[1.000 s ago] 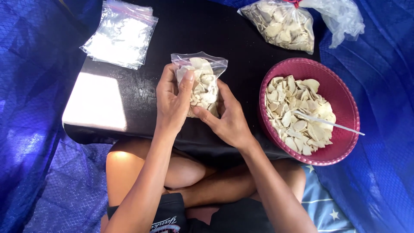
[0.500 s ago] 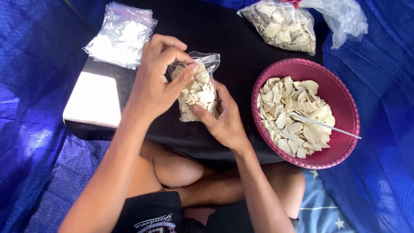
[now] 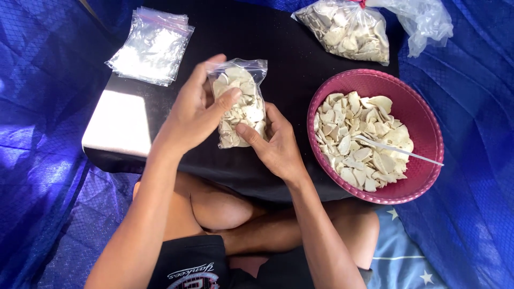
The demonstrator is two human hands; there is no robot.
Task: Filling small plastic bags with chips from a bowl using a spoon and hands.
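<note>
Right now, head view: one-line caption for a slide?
Both hands, left hand and right hand, hold a small zip bag of pale chips beside a pink bowl.

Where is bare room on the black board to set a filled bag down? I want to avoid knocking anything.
Bare board lies between the empty bags and the big bag, and on the sunlit corner left of the left hand. It is crowded where both hands hold the small bag, close beside the bowl.

The left hand (image 3: pixel 195 115) covers the left edge of the small clear bag (image 3: pixel 241 104), and the right hand (image 3: pixel 273 144) hides its lower right corner — whether the zip strip is closed cannot be told. The big bag of pale chips (image 3: pixel 348 29) is cut off by the top edge. The white spoon (image 3: pixel 399 151) has its bowl buried in the chips.
</note>
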